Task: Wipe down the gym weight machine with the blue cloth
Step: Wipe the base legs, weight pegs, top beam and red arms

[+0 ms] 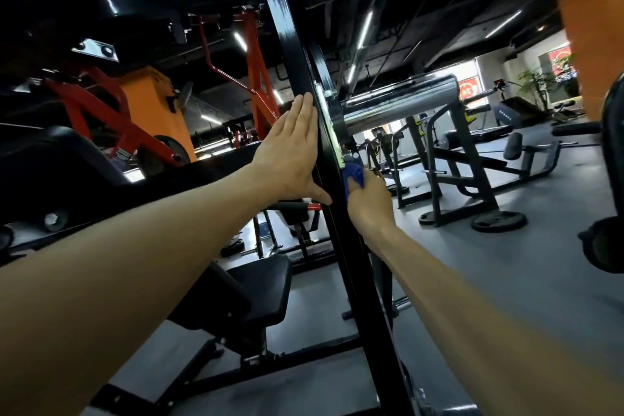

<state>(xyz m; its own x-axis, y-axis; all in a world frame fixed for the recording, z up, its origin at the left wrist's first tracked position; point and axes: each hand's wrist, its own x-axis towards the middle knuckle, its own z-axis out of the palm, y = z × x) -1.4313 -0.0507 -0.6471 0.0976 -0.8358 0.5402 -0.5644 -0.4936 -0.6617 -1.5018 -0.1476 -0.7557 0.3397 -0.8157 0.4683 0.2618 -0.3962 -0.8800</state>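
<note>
Dim gym space stretches behind, with a grey rubber floor, strip lights on a black ceiling, orange pillars and red-framed machines off to the left. Up close, the black upright post of the weight machine slants through the middle of the view, and a chrome weight sleeve juts from it to the right. The left hand lies flat against the post's left face, fingers straight and together, thumb spread low; it seems meant to steady the person or the frame while the other hand works. The right hand is curled round the blue cloth, bunching it and pressing it to the post's right edge just below the sleeve's collar, a fair position for rubbing along that side. Only a small part of the cloth shows past the fingers. The sleeve and its collar stand right above the cloth, so a stroke upward would likely have to go around them. A black padded seat sits low behind the post, and other benches and a loose weight plate stand well apart across the floor.
</note>
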